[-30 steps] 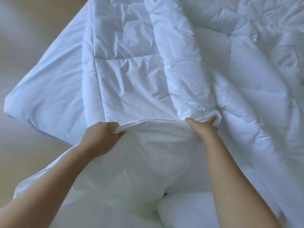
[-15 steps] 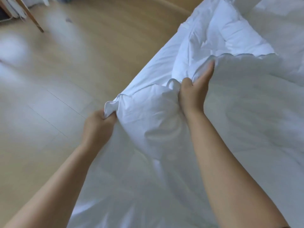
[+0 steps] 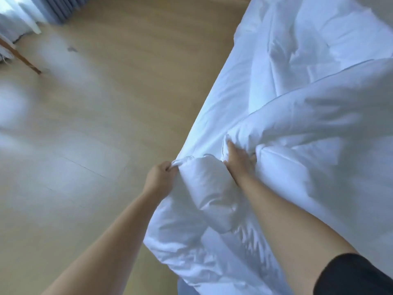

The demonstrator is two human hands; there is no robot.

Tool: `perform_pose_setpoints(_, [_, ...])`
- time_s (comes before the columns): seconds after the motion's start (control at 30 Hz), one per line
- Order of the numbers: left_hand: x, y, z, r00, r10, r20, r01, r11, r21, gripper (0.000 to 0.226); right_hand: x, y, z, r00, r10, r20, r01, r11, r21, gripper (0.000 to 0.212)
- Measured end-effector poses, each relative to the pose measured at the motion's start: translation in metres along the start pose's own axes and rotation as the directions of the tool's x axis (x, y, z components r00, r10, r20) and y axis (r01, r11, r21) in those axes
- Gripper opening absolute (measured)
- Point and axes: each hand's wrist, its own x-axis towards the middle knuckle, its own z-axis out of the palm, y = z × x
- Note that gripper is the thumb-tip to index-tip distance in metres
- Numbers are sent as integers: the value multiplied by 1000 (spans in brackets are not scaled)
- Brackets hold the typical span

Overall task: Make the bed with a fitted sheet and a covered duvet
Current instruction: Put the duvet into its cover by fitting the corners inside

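Pinching the duvet (image 3: pixel 212 188) corner in the left hand (image 3: pixel 159 177) — clamping a fold just beside it with the right hand (image 3: pixel 238 162).

- left hand (image 3: pixel 160 176) pinching a bunched corner of the white duvet (image 3: pixel 308 133)
- right hand (image 3: pixel 239 161) dug into a fold of it just beside, fingers buried in fabric
- black sleeve (image 3: pixel 353 275) bottom right
- wood floor (image 3: pixel 102 128) on the left, grey curtain (image 3: pixel 61 7) and a chair leg (image 3: pixel 21 57) up top

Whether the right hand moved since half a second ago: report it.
Yes: the right hand has dropped lower, fingers now sunk in a duvet fold, closer to the bed edge.
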Motion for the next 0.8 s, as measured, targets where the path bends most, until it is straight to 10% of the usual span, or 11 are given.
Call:
perform_pose_setpoints(0.23, [61, 29, 23, 975, -47, 219, 29, 996, 83, 24, 31, -9, 12, 990, 142, -4, -136, 959, 247, 14])
perform_pose_setpoints(0.5, [110, 86, 17, 890, 69, 450, -130, 986, 107, 18, 27, -35, -35, 908, 409, -91, -346, 855, 387, 19])
perform_pose_setpoints(0.8, [168, 170, -37, 665, 243, 706, -459, 879, 129, 16, 38, -95, -115, 644, 694, -322, -512, 704, 493, 20])
